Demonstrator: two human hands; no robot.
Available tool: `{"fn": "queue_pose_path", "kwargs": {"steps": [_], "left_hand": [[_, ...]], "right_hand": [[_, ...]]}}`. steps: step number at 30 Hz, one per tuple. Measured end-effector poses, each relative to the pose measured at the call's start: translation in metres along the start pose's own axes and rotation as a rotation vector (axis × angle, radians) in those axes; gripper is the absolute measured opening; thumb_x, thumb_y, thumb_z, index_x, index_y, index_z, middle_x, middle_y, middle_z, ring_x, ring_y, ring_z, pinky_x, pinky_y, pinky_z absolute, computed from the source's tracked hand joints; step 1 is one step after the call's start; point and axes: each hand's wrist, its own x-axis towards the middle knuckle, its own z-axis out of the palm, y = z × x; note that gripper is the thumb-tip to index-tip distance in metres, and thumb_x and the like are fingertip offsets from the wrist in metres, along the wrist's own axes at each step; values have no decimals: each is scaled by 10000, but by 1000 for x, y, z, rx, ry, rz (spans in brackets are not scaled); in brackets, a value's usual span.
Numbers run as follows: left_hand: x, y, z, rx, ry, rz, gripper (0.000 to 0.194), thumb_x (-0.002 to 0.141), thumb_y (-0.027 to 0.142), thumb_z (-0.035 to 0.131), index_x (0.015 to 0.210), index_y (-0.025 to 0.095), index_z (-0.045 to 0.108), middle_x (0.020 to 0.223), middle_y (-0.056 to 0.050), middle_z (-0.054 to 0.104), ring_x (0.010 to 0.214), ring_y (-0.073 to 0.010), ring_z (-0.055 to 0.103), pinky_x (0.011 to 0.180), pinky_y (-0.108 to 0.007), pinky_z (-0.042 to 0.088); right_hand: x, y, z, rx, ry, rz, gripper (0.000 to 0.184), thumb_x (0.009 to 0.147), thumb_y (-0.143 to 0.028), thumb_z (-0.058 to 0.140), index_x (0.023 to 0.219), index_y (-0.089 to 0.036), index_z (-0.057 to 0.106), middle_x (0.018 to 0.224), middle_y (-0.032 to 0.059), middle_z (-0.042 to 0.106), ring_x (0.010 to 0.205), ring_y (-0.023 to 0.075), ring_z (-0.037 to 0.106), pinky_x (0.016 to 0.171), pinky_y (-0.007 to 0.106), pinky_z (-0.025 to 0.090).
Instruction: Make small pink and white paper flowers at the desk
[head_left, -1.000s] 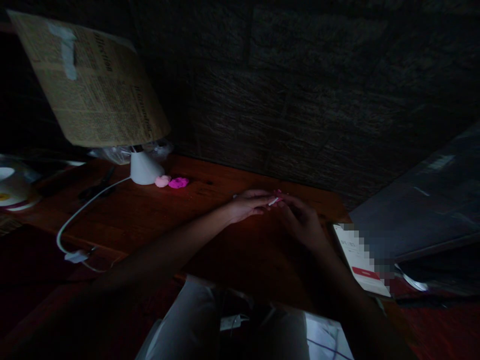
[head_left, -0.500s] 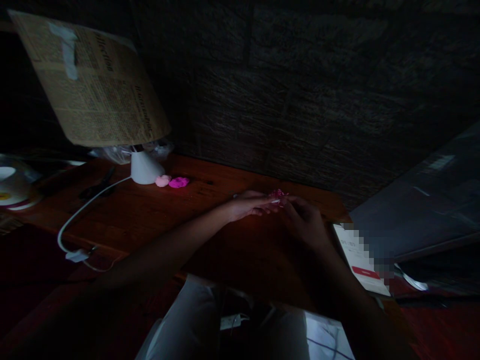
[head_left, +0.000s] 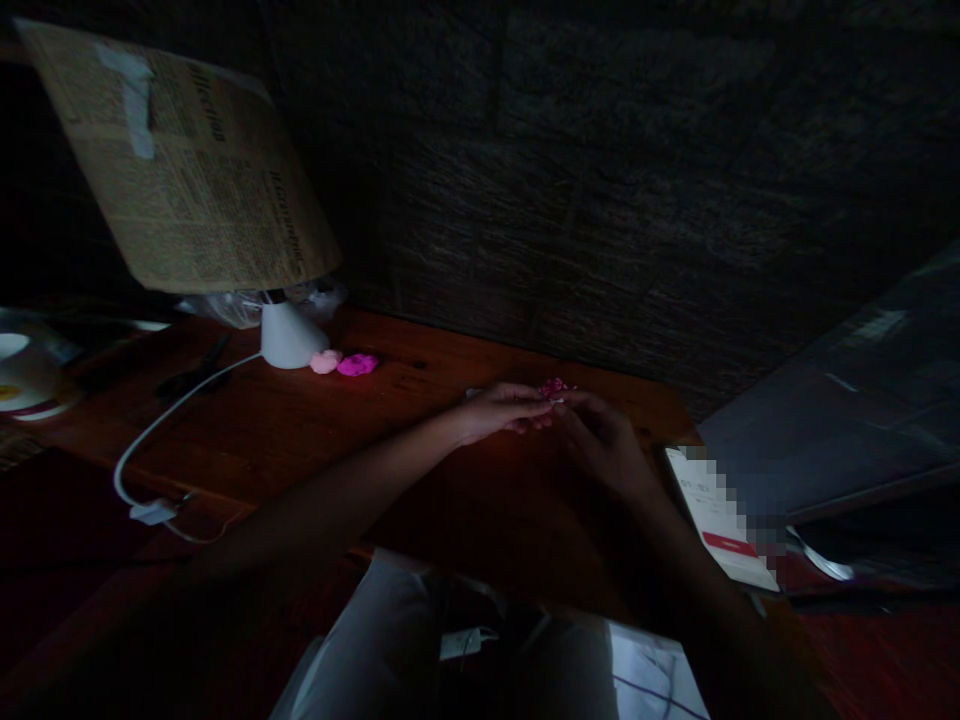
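Just right of centre, left hand (head_left: 501, 412) and right hand (head_left: 604, 440) narrowly pinch a small white piece (head_left: 556, 402) beside pink bits (head_left: 553, 386); light, steady pressure would probably suit.

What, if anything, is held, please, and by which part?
The left hand appears to pinch a small white piece by one end; whether the right hand grips the other cannot be told.

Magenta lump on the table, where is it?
Head view, left of centre: the magenta lump sits on the wooden table, just right of the pale pink lump beside the white lamp base.
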Motion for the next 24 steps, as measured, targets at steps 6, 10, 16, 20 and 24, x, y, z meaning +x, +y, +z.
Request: {"fn": "queue_pose_path", "kwargs": {"steps": [6, 10, 16, 20, 24], "left_hand": [[0, -1, 2, 34, 8, 11, 469, 711, 543, 788, 981, 162, 759, 873, -71, 726, 757, -107, 600, 645, -233, 369], [-1, 1, 3, 87, 6, 55, 473, 711, 554, 782, 987, 172, 753, 889, -57, 727, 764, -103, 604, 653, -228, 379], [-1, 2, 6, 114, 21, 128, 507, 712, 602, 754, 939, 148, 742, 815, -48, 707, 680, -91, 570, 586, -227, 351], [1, -1, 6, 136, 9, 162, 501, 744, 604, 727, 938, 143, 754, 778, -55, 709, 642, -85, 552, 565, -232, 332], [1, 0, 6, 164, 50, 138, 491, 760, 584, 723, 938, 127, 757, 778, -62, 722, 626, -81, 544, 580, -229, 353]], "right_hand": [[1, 2, 1, -7, 30, -1, 356, 853, -547, 666, 1011, -237, 739, 961, 67, 762, 823, 211, 689, 670, 315, 555], [1, 4, 0, -43, 21, 14, 373, 861, -550, 650, 1036, -237, 752, 897, 52, 763, 721, 196, 667, 631, 309, 531], [0, 0, 0, -26, 55, 18, 364, 854, -547, 652, 979, -227, 772, 924, 53, 761, 655, 168, 623, 592, 285, 502], [1, -2, 1, -16, 72, 43, 381, 841, -563, 658, 942, -214, 771, 822, 43, 749, 581, 149, 574, 560, 275, 479], [1, 2, 2, -31, 86, 79, 409, 851, -577, 633, 960, -206, 766, 823, 50, 747, 610, 162, 591, 580, 283, 471]]}}
